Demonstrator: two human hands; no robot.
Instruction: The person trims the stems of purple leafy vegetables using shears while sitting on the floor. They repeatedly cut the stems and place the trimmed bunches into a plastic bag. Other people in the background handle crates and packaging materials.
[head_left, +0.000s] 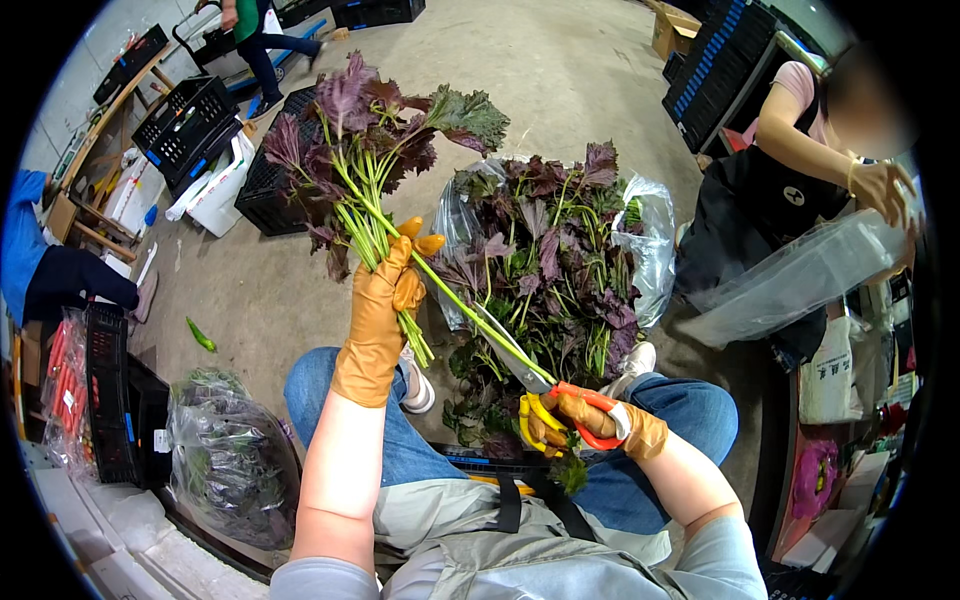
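Observation:
My left hand (386, 307), in a tan rubber glove, grips a bunch of purple-leaved perilla stems (367, 195), leaves up and cut ends down. One longer green stem slants from the bunch down to my right hand (592, 424), also gloved. That hand holds scissors (555, 390) with one red and one yellow handle; their blades lie along the long stem. Whether the blades are closed I cannot tell. A small green leaf hangs below the right hand. Between my knees, a clear plastic bag (654, 255) stands around a big heap of perilla (551, 277).
At right a co-worker (780, 172) handles a clear plastic bag (810, 270). Black crates (277, 172) stand beyond my left hand. A filled bag (225, 457) and a green pepper (200, 334) lie at left. Another person (259, 45) is at the far left, and one more sits at the left edge.

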